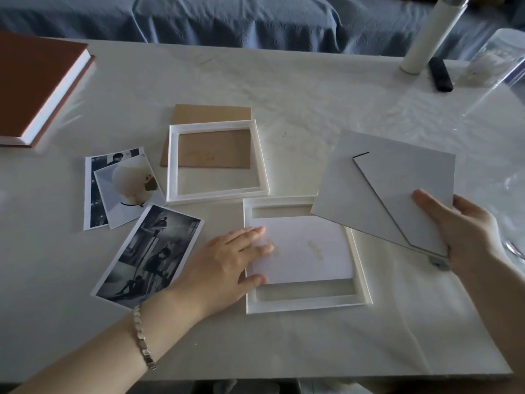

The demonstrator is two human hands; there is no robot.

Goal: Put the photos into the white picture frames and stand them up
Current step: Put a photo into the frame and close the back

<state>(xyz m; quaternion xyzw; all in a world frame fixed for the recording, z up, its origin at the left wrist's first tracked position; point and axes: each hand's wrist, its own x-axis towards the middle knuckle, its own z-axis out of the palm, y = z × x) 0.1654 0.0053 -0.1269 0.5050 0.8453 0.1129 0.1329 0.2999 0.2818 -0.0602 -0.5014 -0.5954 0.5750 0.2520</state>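
A white picture frame lies face down near the table's front, with a white sheet or photo back lying inside it. My left hand rests flat with its fingertips on that sheet's left edge. My right hand grips a grey backing board with a fold-out stand, held tilted above the frame's right corner. A second white frame lies empty behind, over a brown board. Three photos lie at the left: a black-and-white one and two overlapping ones.
A brown book lies at the back left. A white bottle, a black remote-like object and a clear plastic container stand at the back right. A blue-covered sofa runs behind the table.
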